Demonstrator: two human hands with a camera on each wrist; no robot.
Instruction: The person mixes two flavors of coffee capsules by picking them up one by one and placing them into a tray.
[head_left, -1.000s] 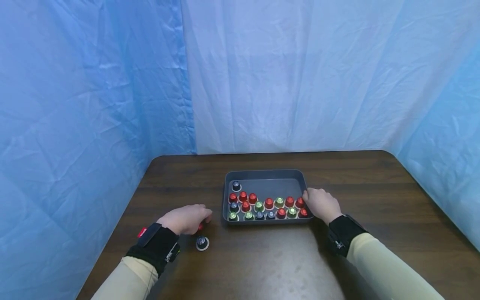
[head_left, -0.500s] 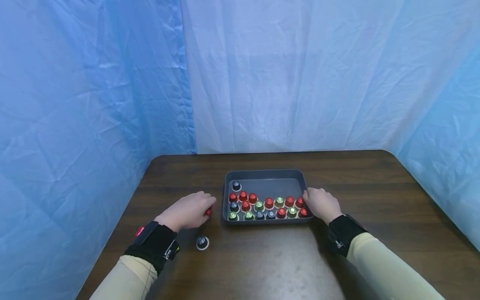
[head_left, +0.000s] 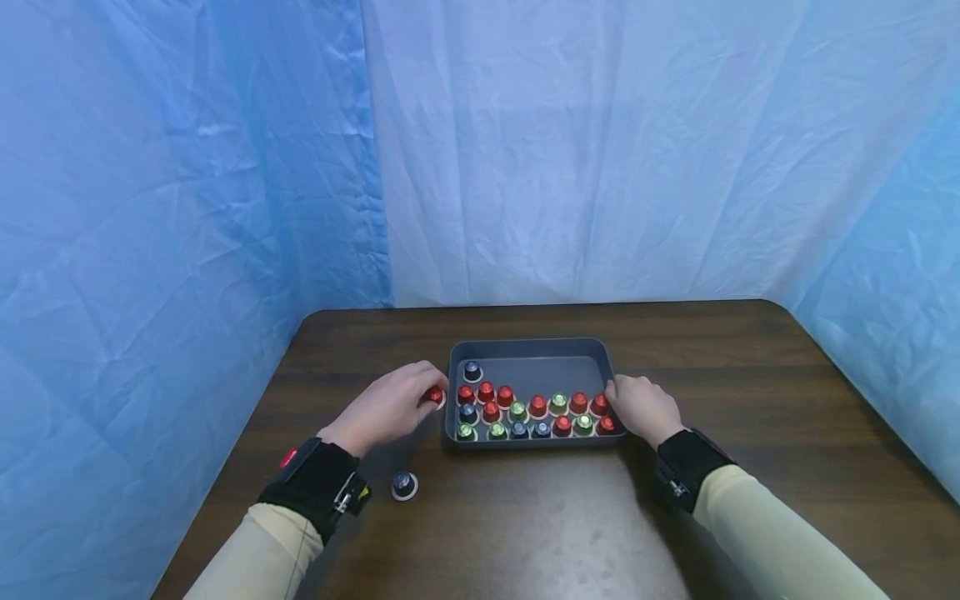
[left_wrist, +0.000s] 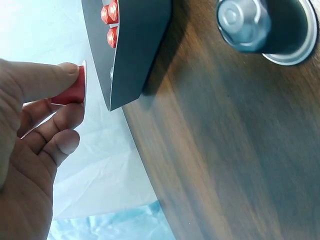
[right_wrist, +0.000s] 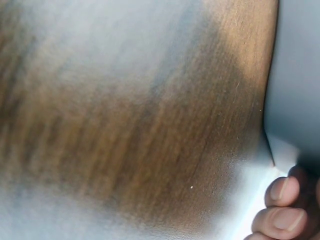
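Between thumb and fingers my left hand (head_left: 387, 406) pinches a red coffee capsule (left_wrist: 73, 89), just off the left wall of a dark grey tray (head_left: 540, 445). In the left wrist view the capsule is held above the table, its flat rim toward the tray. Rows of red, green and dark blue capsules stand in the tray's near half, with one dark blue capsule (head_left: 472, 372) at its far left corner. My right hand (head_left: 647, 410) grips the tray's right edge. Curled fingertips (right_wrist: 282, 220) show beside the tray wall in the right wrist view.
A single dark blue capsule (head_left: 404, 485) stands on the brown wooden table (head_left: 510, 533), left of and nearer than the tray. Blue sheeting (head_left: 585, 167) hangs behind the table and at both sides.
My left hand has lifted the red capsule from beside the loose dark blue one and carried it forward and right to the tray's left side. My right hand and the tray stay put.
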